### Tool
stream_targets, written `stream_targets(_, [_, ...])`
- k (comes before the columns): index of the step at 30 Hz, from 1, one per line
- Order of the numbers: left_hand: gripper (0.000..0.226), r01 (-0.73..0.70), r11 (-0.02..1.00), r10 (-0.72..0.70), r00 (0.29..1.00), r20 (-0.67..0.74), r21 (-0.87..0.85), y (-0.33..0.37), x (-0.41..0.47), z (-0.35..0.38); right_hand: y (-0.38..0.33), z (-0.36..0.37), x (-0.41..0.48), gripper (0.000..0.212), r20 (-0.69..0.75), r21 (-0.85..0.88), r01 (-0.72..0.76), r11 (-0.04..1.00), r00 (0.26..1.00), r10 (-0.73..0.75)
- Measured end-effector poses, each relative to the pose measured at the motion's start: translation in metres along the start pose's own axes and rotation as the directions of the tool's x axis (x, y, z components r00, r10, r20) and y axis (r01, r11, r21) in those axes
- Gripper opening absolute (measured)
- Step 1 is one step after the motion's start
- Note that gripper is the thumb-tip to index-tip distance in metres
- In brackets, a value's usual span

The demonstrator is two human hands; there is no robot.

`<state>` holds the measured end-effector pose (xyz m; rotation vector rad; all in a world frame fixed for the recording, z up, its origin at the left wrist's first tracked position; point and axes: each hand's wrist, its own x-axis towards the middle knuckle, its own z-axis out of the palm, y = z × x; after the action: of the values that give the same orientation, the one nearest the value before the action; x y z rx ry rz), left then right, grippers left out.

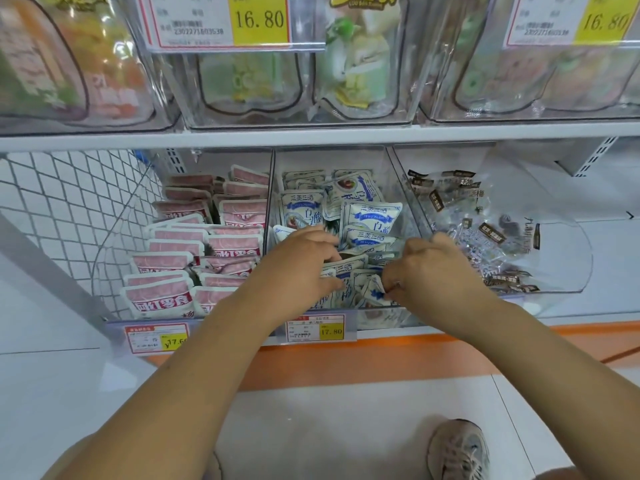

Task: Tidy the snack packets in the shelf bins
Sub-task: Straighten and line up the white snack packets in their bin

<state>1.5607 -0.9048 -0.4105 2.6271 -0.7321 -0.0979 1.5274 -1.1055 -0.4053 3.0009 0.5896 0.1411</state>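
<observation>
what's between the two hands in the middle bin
In the head view, blue-and-white snack packets fill the gap between the left hand and the right hand; both hands grip some.

**Plastic, film and painted metal**

We found the bins (568,258) to be clear hard plastic, smooth and glossy, with glare along the walls. The blue packets (370,216) were shiny film, crinkled towards the front. The pink packets (173,263) had the same slick sheen but lay flatter. The clear packets (485,230) were see-through film, wrinkled, with matt brown labels. We took the shelf (311,135) for white painted metal, smooth and dull, and the mesh (69,202) for white coated wire. The tags (317,329) looked like printed paper behind clear plastic strips. The floor (346,427) was pale glossy tile. The shoe (460,452) was woven cloth with laces.
</observation>
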Motion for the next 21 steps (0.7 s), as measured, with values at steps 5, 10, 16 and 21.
stream_targets(5, [0.033, -0.015, 0.998, 0.023, 0.988, -0.151, 0.057, -0.008, -0.012, -0.012, 0.005, -0.006, 0.001, 0.020, 0.134, 0.081, -0.007, 0.997, 0.991, -0.004])
stream_targets(10, [0.040, 0.021, 0.975, 0.036, 0.966, -0.254, 0.220, -0.021, -0.027, -0.029, 0.000, -0.022, 0.014, 0.028, -0.187, 0.380, -0.042, 0.924, 0.975, 0.121])
stream_targets(16, [0.030, 0.004, 0.983, 0.029, 0.984, -0.178, 0.181, -0.016, -0.041, -0.018, -0.018, -0.005, 0.043, 0.021, 0.079, 0.347, -0.092, 0.933, 0.994, 0.069])
stream_targets(21, [0.010, -0.038, 0.996, 0.057, 0.966, -0.253, 0.079, -0.026, -0.050, -0.015, -0.027, -0.016, 0.049, 0.010, -0.108, 0.671, -0.016, 0.741, 0.987, 0.119])
